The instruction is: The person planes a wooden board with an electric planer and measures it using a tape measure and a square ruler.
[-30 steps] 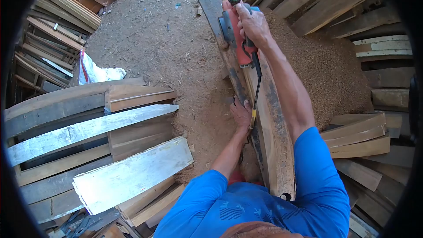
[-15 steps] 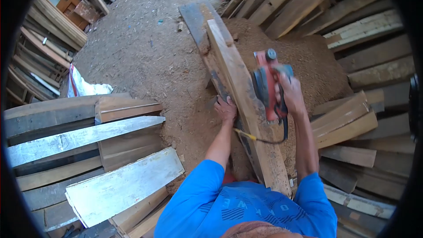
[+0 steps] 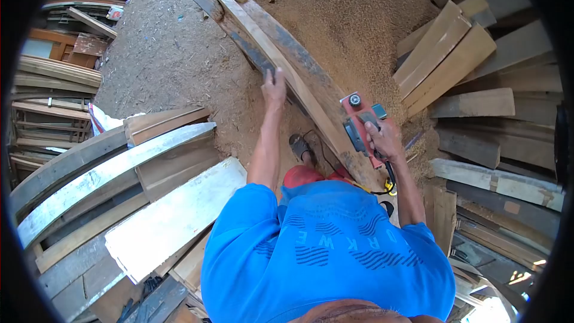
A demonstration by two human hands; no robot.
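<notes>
My right hand (image 3: pixel 385 139) is wrapped round the handle of a red electric planer (image 3: pixel 360 121), near the close end of a long bench board (image 3: pixel 305 63). On this board lies a narrower wooden plank (image 3: pixel 263 40), its pale narrow face showing. My left hand (image 3: pixel 274 87) grips the plank's left side about halfway along; some fingertips are hidden behind the wood. From the planer's rear a black cord (image 3: pixel 391 176) runs down past a yellow section beside my leg.
Sawdust (image 3: pixel 353 18) is heaped right of the bench board. Stacked planks (image 3: pixel 472 104) line the right side. At left, a white-painted board (image 3: pixel 179 218) lies over more timber. My sandalled foot (image 3: pixel 301 148) is under the work, near the cord.
The planer has come back toward my body, to the near end. My left hand has shifted along the plank's left side, and the plank now shows a narrower face. The view has moved.
</notes>
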